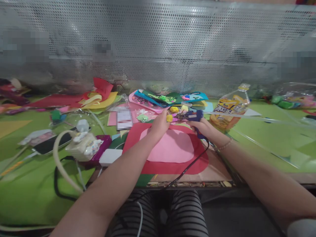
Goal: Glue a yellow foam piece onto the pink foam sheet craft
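While the right hand (pixel 204 129) wraps the handle of a blue hot glue gun (pixel 195 116), whose black cord (pixel 197 159) drapes across the sheets below, the left hand (pixel 161 124) pinches a small yellow-and-pink piece (pixel 169 118) by the nozzle; I cannot tell whether the two touch. Nearer the body, a rounded pink sheet (pixel 170 148) lies on a larger red sheet (pixel 133 141). Right of the gun, a clear plastic bottle (pixel 230 110) stands on the green surface (pixel 271 141).
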`<state>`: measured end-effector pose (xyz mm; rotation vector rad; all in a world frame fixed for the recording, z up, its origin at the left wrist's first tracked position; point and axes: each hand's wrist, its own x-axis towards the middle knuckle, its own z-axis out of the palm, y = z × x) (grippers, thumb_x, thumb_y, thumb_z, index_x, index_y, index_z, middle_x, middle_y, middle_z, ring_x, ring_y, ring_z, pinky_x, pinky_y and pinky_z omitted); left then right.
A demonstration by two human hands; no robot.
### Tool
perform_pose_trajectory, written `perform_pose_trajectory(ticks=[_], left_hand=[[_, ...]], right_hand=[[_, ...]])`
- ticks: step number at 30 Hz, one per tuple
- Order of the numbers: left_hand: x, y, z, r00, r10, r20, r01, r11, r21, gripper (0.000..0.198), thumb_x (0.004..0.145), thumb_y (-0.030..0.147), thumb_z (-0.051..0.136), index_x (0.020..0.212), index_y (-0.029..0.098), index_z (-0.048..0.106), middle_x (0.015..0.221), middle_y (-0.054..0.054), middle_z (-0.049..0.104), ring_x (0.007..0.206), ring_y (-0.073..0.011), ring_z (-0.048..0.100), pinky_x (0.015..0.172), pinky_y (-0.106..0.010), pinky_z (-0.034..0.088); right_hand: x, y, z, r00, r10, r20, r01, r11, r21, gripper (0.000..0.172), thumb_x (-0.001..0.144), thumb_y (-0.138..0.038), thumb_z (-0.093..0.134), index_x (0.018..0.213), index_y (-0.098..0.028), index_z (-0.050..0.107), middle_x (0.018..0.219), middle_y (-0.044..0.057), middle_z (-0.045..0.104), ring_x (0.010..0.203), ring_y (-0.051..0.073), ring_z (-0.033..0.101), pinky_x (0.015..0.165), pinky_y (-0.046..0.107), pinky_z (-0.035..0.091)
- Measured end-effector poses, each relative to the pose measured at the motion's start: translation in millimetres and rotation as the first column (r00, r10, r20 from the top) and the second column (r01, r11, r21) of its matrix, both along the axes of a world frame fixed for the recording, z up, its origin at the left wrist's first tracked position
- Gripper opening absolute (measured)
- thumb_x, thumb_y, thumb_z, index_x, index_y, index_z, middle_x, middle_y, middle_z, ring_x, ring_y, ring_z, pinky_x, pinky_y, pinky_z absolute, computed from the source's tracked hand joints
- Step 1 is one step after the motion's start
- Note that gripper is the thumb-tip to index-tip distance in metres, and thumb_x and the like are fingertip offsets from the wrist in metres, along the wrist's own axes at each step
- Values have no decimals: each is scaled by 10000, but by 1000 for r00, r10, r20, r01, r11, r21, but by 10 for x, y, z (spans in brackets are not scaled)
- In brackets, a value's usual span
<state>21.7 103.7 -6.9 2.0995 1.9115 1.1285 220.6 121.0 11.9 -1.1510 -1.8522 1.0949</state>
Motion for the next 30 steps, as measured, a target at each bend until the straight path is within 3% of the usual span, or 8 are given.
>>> perform_pose_trajectory(ticks=[10, 19, 24, 30], left_hand=[[-23, -22, 31, 1000, -12, -6, 12, 999, 35, 383, 716, 153, 563, 1077, 220, 455, 986, -51, 621, 917, -197, 579, 737, -273, 408], [-44, -181, 214, 979, -19, -204, 6, 998, -62, 350, 752, 165, 511, 1091, 238, 465, 975, -69, 627, 902, -216, 577, 736, -292, 390], [-50, -298, 345, 935, -95, -343, 76, 995, -69, 355, 768, 174, 464, 1118, 236, 460, 975, -70, 626, 899, -212, 571, 720, -291, 377], [-134, -378, 541, 839, -230, -493, 101, 956, -275, 328, 699, 201, 487, 1025, 206, 529, 933, -75, 624, 817, -208, 567, 652, -276, 359]], right_hand=[[-34, -34, 66, 999, 21, -39, -20, 1000, 23, 230, 654, -363, 587, 560, -155, 556, 392, -26, 464, 345, 79, 393, 364, 222, 305], [-37, 19, -1, 966, -57, -250, 49, 998, -38, 235, 670, -375, 605, 613, -149, 577, 456, -10, 509, 360, 65, 382, 353, 213, 299], [-41, 29, 4, 875, -41, -482, 12, 998, -63, 209, 642, -353, 644, 622, -173, 539, 528, -14, 549, 360, 56, 394, 335, 202, 284], [-30, -93, 109, 768, 121, -629, -162, 987, -7, 181, 649, -344, 603, 643, -172, 545, 557, -15, 568, 350, 51, 385, 351, 213, 284]])
